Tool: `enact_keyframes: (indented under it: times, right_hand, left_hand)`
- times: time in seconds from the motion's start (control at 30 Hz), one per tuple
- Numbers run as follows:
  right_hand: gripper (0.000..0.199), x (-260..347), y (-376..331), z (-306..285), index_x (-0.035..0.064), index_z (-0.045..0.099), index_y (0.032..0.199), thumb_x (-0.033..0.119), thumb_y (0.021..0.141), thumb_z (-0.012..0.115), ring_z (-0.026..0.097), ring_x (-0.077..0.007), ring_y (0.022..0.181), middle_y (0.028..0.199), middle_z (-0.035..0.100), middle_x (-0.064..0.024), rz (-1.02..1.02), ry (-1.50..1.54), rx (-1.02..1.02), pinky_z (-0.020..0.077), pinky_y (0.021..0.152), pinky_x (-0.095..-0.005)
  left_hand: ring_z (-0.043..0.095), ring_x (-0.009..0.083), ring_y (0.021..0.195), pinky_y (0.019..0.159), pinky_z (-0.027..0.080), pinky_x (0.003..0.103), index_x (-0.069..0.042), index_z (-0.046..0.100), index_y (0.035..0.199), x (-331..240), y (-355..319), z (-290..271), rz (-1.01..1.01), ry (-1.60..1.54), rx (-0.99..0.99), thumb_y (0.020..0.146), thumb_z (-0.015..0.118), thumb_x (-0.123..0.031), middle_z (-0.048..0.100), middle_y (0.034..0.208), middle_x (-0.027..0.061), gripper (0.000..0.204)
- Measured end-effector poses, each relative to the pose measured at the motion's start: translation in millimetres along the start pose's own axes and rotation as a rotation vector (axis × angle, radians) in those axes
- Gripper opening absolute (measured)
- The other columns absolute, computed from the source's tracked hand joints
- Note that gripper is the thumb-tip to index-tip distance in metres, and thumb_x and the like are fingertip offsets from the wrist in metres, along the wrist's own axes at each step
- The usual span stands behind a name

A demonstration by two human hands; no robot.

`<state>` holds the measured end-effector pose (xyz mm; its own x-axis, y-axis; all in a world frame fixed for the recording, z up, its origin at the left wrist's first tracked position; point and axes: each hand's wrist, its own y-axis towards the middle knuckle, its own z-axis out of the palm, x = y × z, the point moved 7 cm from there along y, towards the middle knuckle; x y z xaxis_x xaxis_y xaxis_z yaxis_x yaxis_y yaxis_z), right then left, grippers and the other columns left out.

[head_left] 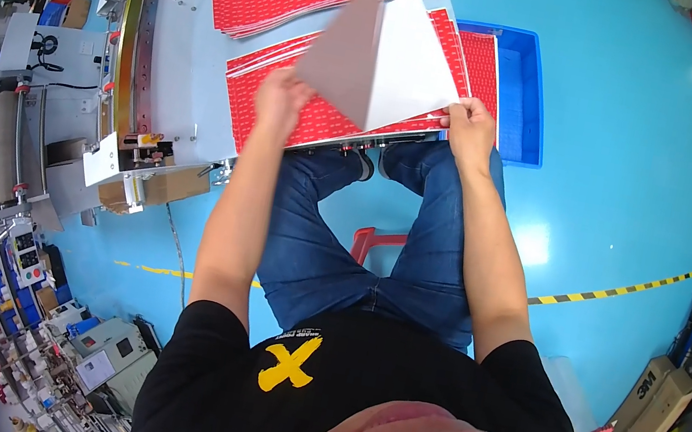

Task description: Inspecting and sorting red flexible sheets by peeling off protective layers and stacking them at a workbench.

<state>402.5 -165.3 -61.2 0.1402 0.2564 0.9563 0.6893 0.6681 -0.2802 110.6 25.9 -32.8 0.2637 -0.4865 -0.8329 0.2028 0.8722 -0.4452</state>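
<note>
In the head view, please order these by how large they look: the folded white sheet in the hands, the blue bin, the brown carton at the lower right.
1. Folded white sheet
2. Blue bin, partly hidden by red sheets, so close to the first; unsure.
3. Brown carton, shrunk near the fisheye rim.

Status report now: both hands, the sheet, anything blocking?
Left hand and right hand both grip folded white sheet. Sheet raised above red stack. Nothing blocking it.

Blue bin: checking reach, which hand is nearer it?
Right. The right hand holds the folded sheet beside the blue bin; the left hand is farther off.
</note>
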Motion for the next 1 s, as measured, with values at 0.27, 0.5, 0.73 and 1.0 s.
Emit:
enact_keyframes:
  times: [0.27, 0.5, 0.73, 1.0]
  right_hand:
    - [0.013, -3, 6, -8, 0.0001, 0.066, 0.083, 0.011, 0.085, 0.058, 0.065, -0.0125, 0.062, 0.069, 0.068, -0.0079, 0.020, 0.001, -0.008, 0.0503, 0.059, -0.0277]
    - [0.010, -1, -3, -18, -0.0005, 0.063, 0.094, 0.008, 0.089, 0.062, 0.063, -0.0121, 0.063, 0.083, 0.068, -0.0077, 0.082, 0.224, 0.032, 0.0493, 0.057, -0.0264]
    - [0.031, 49, -12, -31, -0.0004, 0.058, 0.117, 0.011, 0.089, 0.064, 0.064, -0.0225, 0.096, 0.107, 0.066, -0.0128, -0.307, -0.326, -0.108, 0.0519, 0.085, -0.0340]
    - [0.066, 69, 25, 123, 0.0203, 0.037, 0.151, 0.057, 0.097, 0.045, 0.017, -0.0365, 0.148, 0.161, 0.021, -0.0159, -0.850, -1.360, 0.453, 0.0101, 0.119, -0.0554]
  left_hand:
    - [0.066, 0.0226, 0.094, 0.074, 0.054, 0.031, -0.001, 0.060, 0.115, -34, -20, -87, -0.001, -0.389, 0.189, 0.098, 0.047, -0.020, 0.069, 0.107, 0.0108, 0.028]
    - [0.062, 0.0288, 0.113, 0.095, 0.052, 0.040, -0.001, 0.050, 0.129, 47, -67, 95, -0.187, 0.098, 0.618, 0.102, 0.049, -0.027, 0.059, 0.127, 0.0172, 0.037]
    - [0.056, 0.0347, 0.123, 0.103, 0.045, 0.041, 0.002, 0.055, 0.129, 32, -76, 93, 0.584, 1.103, 0.576, 0.093, 0.066, -0.027, 0.057, 0.132, 0.0216, 0.048]
    - [0.018, 0.0442, 0.146, 0.116, 0.014, 0.061, -0.011, 0.034, 0.151, -15, -5, -48, 0.527, 1.834, -0.098, 0.095, 0.050, -0.056, 0.023, 0.157, 0.0267, 0.074]
